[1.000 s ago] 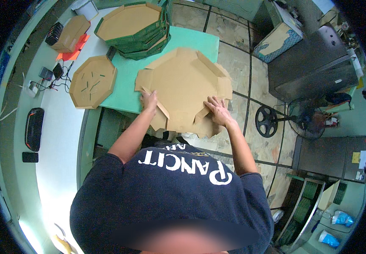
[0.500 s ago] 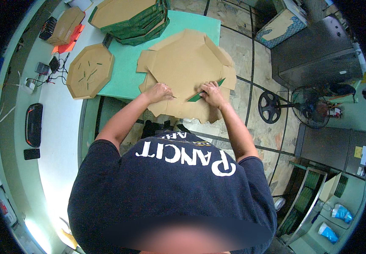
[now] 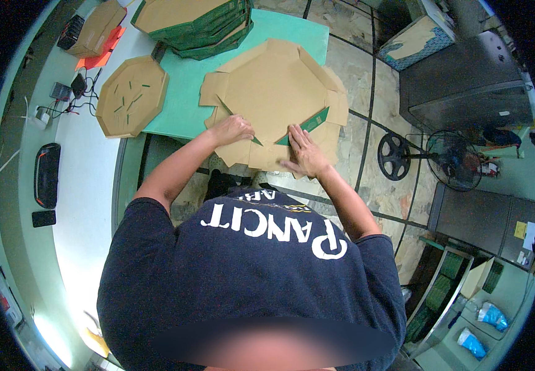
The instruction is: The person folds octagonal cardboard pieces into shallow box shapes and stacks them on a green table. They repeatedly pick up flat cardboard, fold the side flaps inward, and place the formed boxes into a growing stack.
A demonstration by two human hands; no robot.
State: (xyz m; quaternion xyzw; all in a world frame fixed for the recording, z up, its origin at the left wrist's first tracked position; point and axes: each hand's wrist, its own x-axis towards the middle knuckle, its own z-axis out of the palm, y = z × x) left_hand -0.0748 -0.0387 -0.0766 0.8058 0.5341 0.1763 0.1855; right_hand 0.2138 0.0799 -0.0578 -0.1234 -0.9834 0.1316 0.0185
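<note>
View: head camera, looking straight down over a person's shoulders at a green table (image 3: pixel 184 93).

Blank: a flat, many-sided cardboard box blank (image 3: pixel 273 86) lies on the near edge of the table, its near flaps hanging past the edge toward the person.

Left hand: the left hand (image 3: pixel 233 128) is closed on the blank's near-left flap, fingers curled over the fold.

Right hand: the right hand (image 3: pixel 303 151) lies flatter, palm down on the near-right flap, fingers spread; whether it pinches the card I cannot tell.

Between the hands: two green slivers of the flaps' undersides show, one beside each thumb, the right one longer.

Change: a second ago both hands lay flat on the blank and no green showed. Now the near flaps are lifted and creased inward, and the blank has slid nearer the person. My reading: folding of the near side has begun, and the far sides are still flat.

Beyond the left hand: a finished brown box (image 3: pixel 132 96) with slots in its lid.

Far from both hands: a stack of blanks (image 3: pixel 187 18), green-edged, at the table's far end.
</note>
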